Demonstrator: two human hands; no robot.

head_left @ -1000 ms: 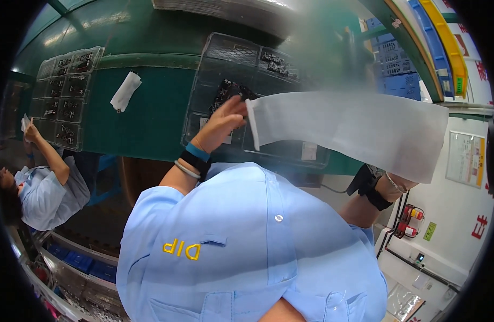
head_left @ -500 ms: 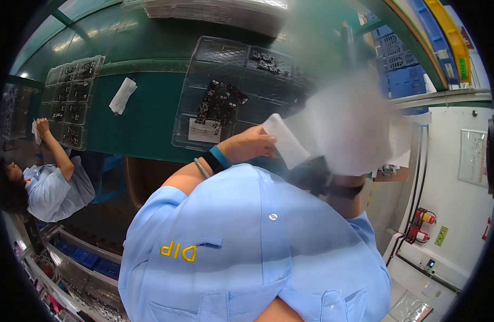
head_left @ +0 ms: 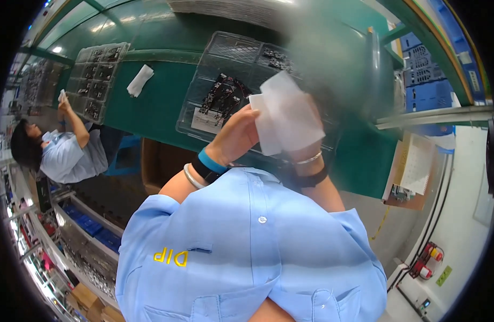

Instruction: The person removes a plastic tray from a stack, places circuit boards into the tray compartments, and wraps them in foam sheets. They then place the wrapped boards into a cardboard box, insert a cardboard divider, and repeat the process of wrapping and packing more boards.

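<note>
Both my hands are raised over a clear plastic tray (head_left: 206, 110) that holds dark circuit boards on the green table (head_left: 150, 107). Between them is a white cloth (head_left: 290, 115), folded to a small sheet. My left hand (head_left: 236, 134), with a blue band and a bracelet at the wrist, grips the cloth's left edge. Most of my right hand (head_left: 307, 152) is hidden behind the cloth; its wrist carries a black watch and a thin bracelet. My light blue shirt fills the lower part of the view.
A second tray of boards (head_left: 96, 75) and another white cloth (head_left: 139, 80) lie further left on the table. A co-worker in a light blue shirt (head_left: 64, 153) reaches to that tray. A clipboard (head_left: 413, 172) hangs at the right, blue crates (head_left: 429, 70) behind it.
The cloth, stretched out long to the right a second ago, is now gathered into a small folded sheet. My hands have come together in front of the tray.
</note>
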